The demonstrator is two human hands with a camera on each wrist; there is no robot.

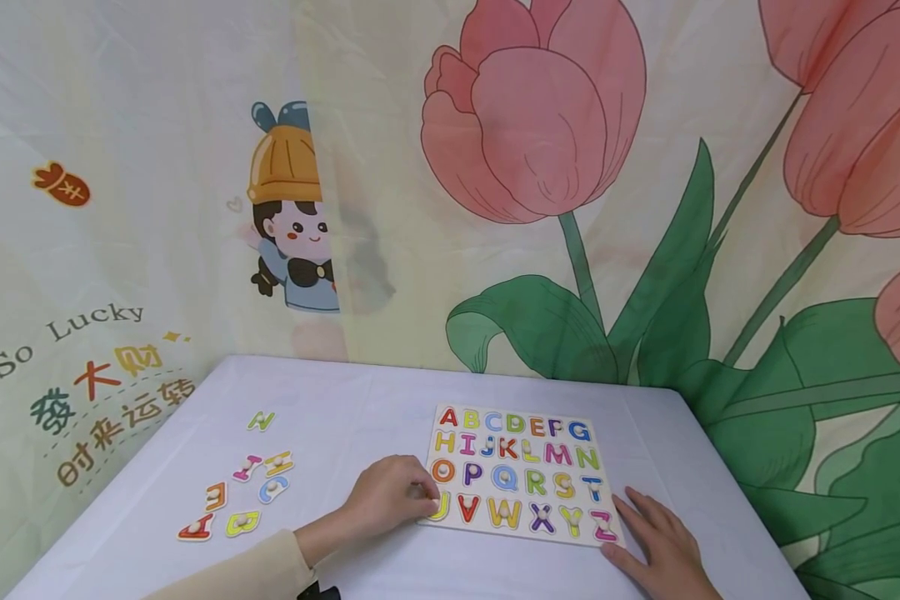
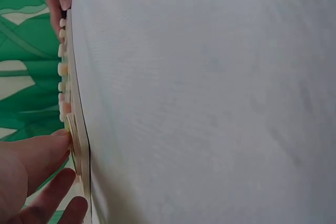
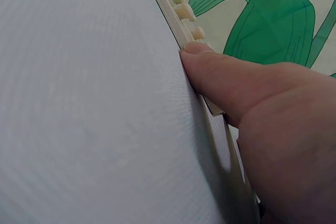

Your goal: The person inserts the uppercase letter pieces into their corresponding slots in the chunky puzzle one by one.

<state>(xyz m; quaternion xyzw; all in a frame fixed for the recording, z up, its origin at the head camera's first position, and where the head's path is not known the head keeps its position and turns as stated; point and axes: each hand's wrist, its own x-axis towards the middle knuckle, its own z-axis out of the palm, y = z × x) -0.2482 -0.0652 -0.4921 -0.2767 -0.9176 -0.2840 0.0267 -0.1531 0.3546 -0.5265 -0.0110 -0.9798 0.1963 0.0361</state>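
Note:
My left hand [image 1: 399, 492] pinches the knob of a yellow letter U piece [image 1: 442, 507] at the lower left corner of the alphabet puzzle board [image 1: 521, 538]. In the left wrist view, the thumb and a finger meet at the edge of the piece, while the other fingers are spread below. My right hand [image 1: 663, 537] lies at the lower right corner of the board beside the pink letter Z [image 1: 604, 525]. In the right wrist view, its thumb [image 3: 210, 66] rests straight against the board's edge. Rows of coloured letters with small knobs cover the board.
Several loose letter pieces lie left of the board on the white-covered table [image 1: 367, 408], among them a red A [image 1: 196, 527], a yellow-green B [image 1: 242, 523], a blue C [image 1: 273, 489] and a green N [image 1: 261, 421]. A printed curtain [image 1: 390, 167] hangs behind the table.

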